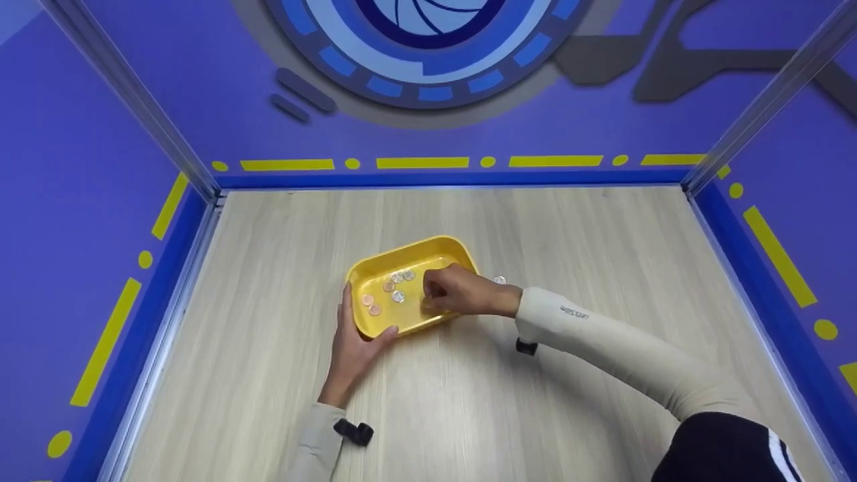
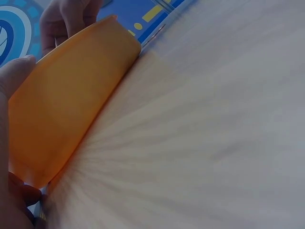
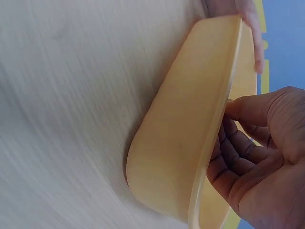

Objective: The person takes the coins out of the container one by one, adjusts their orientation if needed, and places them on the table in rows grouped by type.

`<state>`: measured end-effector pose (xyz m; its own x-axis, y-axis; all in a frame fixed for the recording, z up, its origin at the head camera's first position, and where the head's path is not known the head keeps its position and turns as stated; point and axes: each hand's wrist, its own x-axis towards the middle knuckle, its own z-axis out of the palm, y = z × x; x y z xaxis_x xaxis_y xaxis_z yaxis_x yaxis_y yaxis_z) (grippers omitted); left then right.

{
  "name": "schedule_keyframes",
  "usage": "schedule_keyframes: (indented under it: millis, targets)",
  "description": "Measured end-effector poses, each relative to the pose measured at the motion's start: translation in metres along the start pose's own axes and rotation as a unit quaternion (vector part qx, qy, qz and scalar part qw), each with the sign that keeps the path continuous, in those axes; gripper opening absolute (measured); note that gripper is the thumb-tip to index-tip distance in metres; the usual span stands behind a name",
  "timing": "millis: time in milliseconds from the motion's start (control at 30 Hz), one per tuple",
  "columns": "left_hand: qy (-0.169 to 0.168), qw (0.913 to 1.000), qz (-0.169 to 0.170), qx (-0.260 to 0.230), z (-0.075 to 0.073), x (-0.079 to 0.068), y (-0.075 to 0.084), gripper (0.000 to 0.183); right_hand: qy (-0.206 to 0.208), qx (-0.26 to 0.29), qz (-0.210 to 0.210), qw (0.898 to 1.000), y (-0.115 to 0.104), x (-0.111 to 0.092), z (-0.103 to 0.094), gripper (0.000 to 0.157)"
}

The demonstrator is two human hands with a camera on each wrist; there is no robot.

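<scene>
A yellow tray (image 1: 408, 254) with rounded corners sits tilted in plan on the table. My left hand (image 1: 355, 351) grips its left end, thumb over the near rim and fingers along the outer wall. Inside lie several coins, among them a silver coin (image 1: 398, 296) and a copper coin (image 1: 375, 310). My right hand (image 1: 458, 289) reaches over the near rim into the tray's right half, fingers curled and pointing down. In the right wrist view its fingertips are hidden behind the tray wall (image 3: 176, 124), and I cannot tell whether they pinch a coin.
Beyond the right wrist, a silver coin (image 1: 500, 280) lies on the wooden table (image 1: 569, 227), outside the tray. Blue panels with yellow markings (image 1: 422, 163) stand along the back and both sides of the table. A black wrist camera (image 1: 527, 347) hangs below the right sleeve.
</scene>
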<state>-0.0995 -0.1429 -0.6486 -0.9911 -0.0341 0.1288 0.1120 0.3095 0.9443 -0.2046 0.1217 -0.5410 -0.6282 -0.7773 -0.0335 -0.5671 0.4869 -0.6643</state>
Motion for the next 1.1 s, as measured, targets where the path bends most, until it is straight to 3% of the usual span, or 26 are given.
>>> schedule_keyframes:
  millis: [467,833,1100]
  targets:
    - [0.003,1.0,-0.004,0.004,0.001,0.0,0.0,0.125,0.019,0.061,0.035,0.997,-0.012,-0.027,-0.017,0.006]
    - [0.001,1.0,0.005,-0.001,0.001,-0.001,0.0,0.125,0.047,0.089,0.059,0.993,-0.002,-0.052,-0.033,0.008]
    - [-0.004,1.0,0.005,0.0,0.0,-0.001,0.002,0.125,0.081,0.125,0.073,0.986,0.018,-0.074,-0.039,0.007]
